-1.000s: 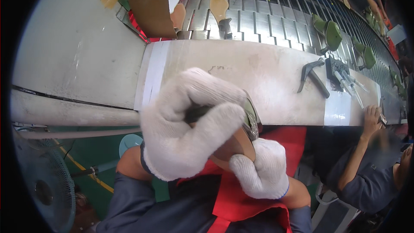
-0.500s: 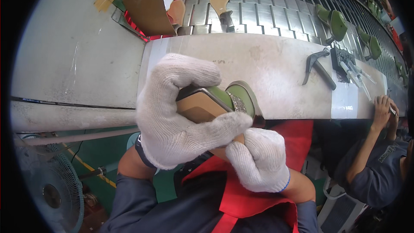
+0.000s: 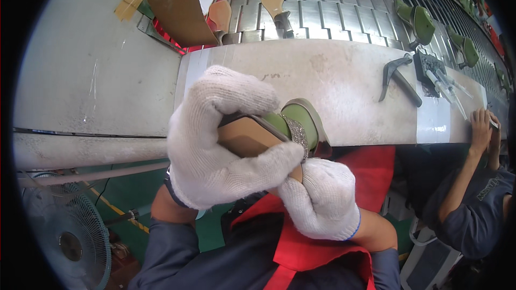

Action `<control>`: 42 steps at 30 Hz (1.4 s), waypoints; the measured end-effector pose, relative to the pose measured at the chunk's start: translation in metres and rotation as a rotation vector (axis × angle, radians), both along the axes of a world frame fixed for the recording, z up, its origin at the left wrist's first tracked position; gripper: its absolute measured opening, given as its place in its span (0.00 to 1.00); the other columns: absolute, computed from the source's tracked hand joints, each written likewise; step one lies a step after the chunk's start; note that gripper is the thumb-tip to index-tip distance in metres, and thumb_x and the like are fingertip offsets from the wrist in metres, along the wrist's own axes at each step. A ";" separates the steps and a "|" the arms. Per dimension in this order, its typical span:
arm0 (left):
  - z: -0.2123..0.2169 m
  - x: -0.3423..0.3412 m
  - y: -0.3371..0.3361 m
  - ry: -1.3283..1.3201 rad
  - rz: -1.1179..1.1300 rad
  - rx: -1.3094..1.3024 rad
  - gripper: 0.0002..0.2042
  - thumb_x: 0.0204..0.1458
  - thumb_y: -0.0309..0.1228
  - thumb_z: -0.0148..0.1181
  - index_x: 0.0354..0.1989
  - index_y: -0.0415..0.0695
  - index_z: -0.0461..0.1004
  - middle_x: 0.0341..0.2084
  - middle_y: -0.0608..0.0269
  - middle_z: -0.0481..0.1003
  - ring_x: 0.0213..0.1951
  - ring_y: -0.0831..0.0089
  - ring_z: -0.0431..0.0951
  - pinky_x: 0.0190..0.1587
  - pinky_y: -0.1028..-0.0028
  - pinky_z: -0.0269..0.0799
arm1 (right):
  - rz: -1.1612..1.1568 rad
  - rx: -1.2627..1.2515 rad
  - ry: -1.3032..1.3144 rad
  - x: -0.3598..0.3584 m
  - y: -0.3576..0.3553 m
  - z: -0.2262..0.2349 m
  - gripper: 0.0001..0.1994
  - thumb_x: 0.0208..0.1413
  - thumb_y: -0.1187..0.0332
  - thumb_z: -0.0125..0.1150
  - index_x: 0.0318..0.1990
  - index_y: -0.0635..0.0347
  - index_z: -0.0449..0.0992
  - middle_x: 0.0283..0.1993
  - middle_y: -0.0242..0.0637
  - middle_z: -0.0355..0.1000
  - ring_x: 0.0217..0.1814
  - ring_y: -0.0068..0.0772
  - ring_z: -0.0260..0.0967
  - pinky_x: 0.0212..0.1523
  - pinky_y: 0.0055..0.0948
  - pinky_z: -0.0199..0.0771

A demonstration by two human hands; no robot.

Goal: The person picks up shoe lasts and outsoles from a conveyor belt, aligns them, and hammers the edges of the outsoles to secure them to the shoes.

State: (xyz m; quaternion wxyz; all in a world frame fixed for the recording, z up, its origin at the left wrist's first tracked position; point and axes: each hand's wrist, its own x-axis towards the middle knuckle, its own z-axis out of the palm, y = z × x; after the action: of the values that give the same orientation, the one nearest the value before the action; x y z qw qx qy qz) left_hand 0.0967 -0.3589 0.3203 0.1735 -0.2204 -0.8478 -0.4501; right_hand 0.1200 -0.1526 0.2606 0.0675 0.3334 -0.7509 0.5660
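My left hand (image 3: 201, 145), in a white knit glove, is wrapped round a sandal (image 3: 246, 136) held just over the near edge of the table. The sandal has a tan sole facing me and sits on a green shoe last (image 3: 292, 111). A glittering stone-studded strap (image 3: 296, 133) crosses the last. My left thumb presses along the sole, close to that strap. Against the sandal's near side, my gloved right hand (image 3: 322, 198) is closed in a fist, gripping a tan part of it. The fingertips of this hand are hidden.
A hammer-like tool (image 3: 399, 81) lies on the white table (image 3: 344, 96), beside a dark holder with white-handled tools (image 3: 438, 78). Beyond runs a slatted metal conveyor (image 3: 333, 13) carrying green shoes on lasts (image 3: 422, 24). A fan (image 3: 70, 241) stands lower left. A co-worker's hands (image 3: 482, 129) are at far right.
My left thumb has drawn back slightly to the left, uncovering more of the strap. Both hands keep their hold on the sandal.
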 end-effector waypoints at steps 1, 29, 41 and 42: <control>0.001 0.001 0.002 -0.005 0.049 0.021 0.24 0.43 0.25 0.79 0.50 0.37 0.76 0.46 0.51 0.82 0.50 0.61 0.82 0.60 0.59 0.78 | -0.001 0.000 0.001 0.001 0.000 0.001 0.05 0.61 0.72 0.72 0.36 0.64 0.82 0.25 0.42 0.73 0.23 0.48 0.74 0.26 0.43 0.73; -0.134 -0.109 0.025 -0.149 -0.281 0.541 0.09 0.71 0.28 0.59 0.43 0.35 0.83 0.41 0.56 0.85 0.41 0.75 0.82 0.48 0.72 0.79 | -0.418 0.225 -0.150 0.012 0.061 -0.065 0.30 0.55 0.73 0.80 0.66 0.64 0.79 0.51 0.46 0.83 0.44 0.30 0.83 0.44 0.30 0.84; -0.112 -0.098 0.036 -0.360 -0.252 0.446 0.45 0.79 0.61 0.23 0.47 0.31 0.84 0.43 0.51 0.85 0.47 0.66 0.84 0.56 0.67 0.79 | -0.285 0.396 0.434 -0.044 0.042 0.012 0.23 0.47 0.76 0.85 0.53 0.61 0.87 0.37 0.42 0.83 0.33 0.42 0.81 0.35 0.36 0.82; -0.114 -0.098 0.036 -0.353 -0.265 0.462 0.44 0.79 0.60 0.25 0.47 0.31 0.84 0.43 0.51 0.84 0.47 0.66 0.84 0.56 0.66 0.79 | -0.281 0.398 0.440 -0.048 0.040 0.009 0.23 0.47 0.77 0.85 0.54 0.63 0.87 0.35 0.42 0.83 0.33 0.43 0.81 0.36 0.37 0.82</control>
State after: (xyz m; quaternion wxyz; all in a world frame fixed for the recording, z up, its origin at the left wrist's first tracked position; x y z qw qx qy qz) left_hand -0.0015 -0.3230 0.2065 0.0093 -0.2022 -0.7041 -0.6806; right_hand 0.0721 -0.1125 0.2698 0.2392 0.3473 -0.8529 0.3078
